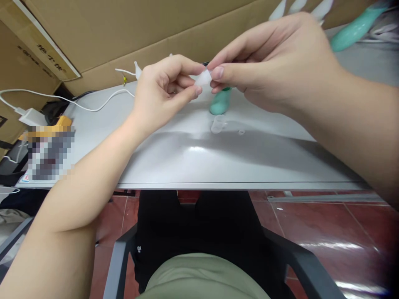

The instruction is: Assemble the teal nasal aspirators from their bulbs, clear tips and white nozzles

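Above the table, a small white translucent plastic piece (203,78) is pinched between my two hands. My left hand (165,83) grips it from the left with thumb and fingertips. From the other side, the thumb and fingers of my right hand (268,66) close on its right end. Just below the hands, a teal rounded object (220,103) rests on the table, its upper part hidden behind my right fingers. A clear plastic cylinder (218,124) lies in front of it, with a tiny clear ring (241,132) to the right.
Cardboard (149,37) walls the back of the grey table (193,166). White pointed tips (278,9) and a teal curved object (358,28) are at the back right. On the left are a white cable (90,109), a white adapter (33,118) and a yellow object (64,123).
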### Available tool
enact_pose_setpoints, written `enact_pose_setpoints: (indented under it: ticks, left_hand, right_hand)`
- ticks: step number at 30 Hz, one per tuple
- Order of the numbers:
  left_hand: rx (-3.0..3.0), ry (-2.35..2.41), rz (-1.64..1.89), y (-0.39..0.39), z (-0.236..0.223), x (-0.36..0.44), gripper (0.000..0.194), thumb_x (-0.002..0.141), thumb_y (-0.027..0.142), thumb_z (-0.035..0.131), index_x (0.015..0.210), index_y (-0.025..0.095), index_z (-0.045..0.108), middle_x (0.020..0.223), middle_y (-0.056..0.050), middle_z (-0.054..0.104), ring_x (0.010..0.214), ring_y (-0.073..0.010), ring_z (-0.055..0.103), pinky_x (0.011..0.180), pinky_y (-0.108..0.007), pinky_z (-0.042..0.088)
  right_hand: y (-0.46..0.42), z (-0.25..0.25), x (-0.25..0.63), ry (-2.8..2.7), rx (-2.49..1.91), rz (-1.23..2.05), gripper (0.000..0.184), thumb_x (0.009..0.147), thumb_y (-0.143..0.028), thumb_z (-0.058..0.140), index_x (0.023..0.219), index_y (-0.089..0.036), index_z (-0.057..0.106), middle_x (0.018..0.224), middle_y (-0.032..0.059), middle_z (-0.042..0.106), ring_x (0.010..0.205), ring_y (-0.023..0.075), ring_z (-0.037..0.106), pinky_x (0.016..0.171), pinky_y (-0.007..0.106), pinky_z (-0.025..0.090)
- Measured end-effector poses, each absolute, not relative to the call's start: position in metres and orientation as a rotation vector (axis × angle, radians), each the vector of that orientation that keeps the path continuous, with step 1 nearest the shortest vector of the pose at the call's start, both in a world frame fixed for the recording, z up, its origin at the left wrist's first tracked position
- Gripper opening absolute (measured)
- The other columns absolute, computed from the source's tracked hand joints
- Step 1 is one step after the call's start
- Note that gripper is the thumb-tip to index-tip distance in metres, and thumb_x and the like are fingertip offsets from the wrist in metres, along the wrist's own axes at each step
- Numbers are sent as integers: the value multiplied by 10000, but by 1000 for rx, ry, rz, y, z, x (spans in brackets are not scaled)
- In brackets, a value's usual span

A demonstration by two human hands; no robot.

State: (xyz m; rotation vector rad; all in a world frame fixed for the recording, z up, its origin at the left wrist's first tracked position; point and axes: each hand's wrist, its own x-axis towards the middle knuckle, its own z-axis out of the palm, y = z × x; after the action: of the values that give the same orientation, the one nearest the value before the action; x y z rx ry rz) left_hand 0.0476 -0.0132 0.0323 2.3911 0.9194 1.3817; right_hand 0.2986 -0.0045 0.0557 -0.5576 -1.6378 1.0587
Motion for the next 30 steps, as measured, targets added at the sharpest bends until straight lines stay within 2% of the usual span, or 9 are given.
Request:
enact_pose_setpoints:
  ticks: [3,6,11,19,25,30]
  left_hand:
    - [2403,1016,1339,-13,33,48,309,1109,183,700,1365,270,851,1173,-57,940,1102,-269,956,1037,-493,797]
    - [2381,1079,1309,-13,33,46,306,1126,225,711,1396,278,844,1169,-68,954,1105,-285,954,1038,-517,804]
    - [2467,1031,1237,-9,31,40,296,1216,365,681,1462,307,837,1176,-81,948,1119,-293,951,1010,-514,797]
    - [2493,949,1220,-6,29,35,287,1224,423,702,1451,305,833,1153,-76,932,1075,-275,934,979,-473,774]
    - [2476,1050,1290,-15,30,42,275,1227,363,684,1464,308,813,1163,-77,928,1115,-278,939,1024,-487,786]
    - [2460,1034,1356,-20,35,47,252,1195,335,701,1407,286,828,1114,-62,902,1046,-256,919,1003,-470,782]
  right_hand:
    - [-2,54,298,-1625,-514,1085,199,783,-332,1176,876,-315,1001,841,39,836,774,172,766,759,371,663]
    - [-2,54,295,-1622,-509,1046,198,796,-342,1174,875,-334,993,840,24,838,756,167,759,751,370,670]
    - [-5,53,289,-1610,-525,1011,269,770,-439,1201,867,-364,961,933,11,895,845,199,804,767,373,702]
    - [-7,56,291,-1614,-525,1085,149,780,-279,1099,858,-336,984,837,22,846,783,179,782,814,352,721]
    - [-13,61,292,-1606,-510,1153,155,774,-282,1115,844,-337,989,900,28,885,815,179,814,834,335,755]
    - [-16,64,291,-1561,-486,1205,216,777,-216,1156,828,-259,951,833,25,849,774,145,811,797,275,745]
